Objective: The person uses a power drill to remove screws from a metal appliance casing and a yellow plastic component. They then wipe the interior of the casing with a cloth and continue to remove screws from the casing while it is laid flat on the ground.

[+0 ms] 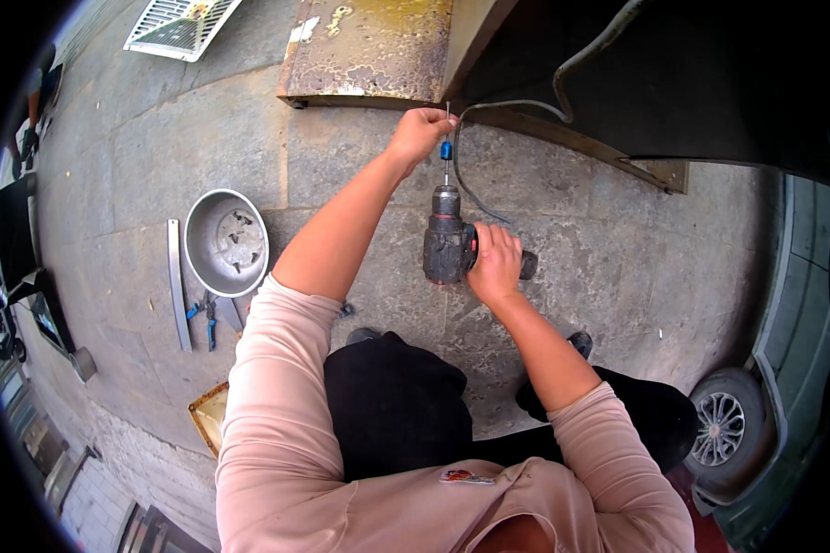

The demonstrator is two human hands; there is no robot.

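Observation:
My right hand (495,267) grips a dark cordless drill (444,241) by its handle, the chuck facing away from me. A long driver bit (447,173) with a blue collar (446,150) runs forward from the chuck. My left hand (419,135) pinches a thin metal piece at the bit's far end; whether that is a screw or the bit itself I cannot tell. Just beyond the fingertips is the lower corner of a rusty, peeling metal panel (369,55), joined to a dark metal frame (572,138).
To the left, a round metal bowl (191,241) holds several small dark pieces. Next to it lie a flat metal strip (177,286) and blue-handled pliers (211,324). A grey cable (464,170) trails near the drill. A vehicle wheel (717,429) stands at right; a white vented panel (177,28) lies far left.

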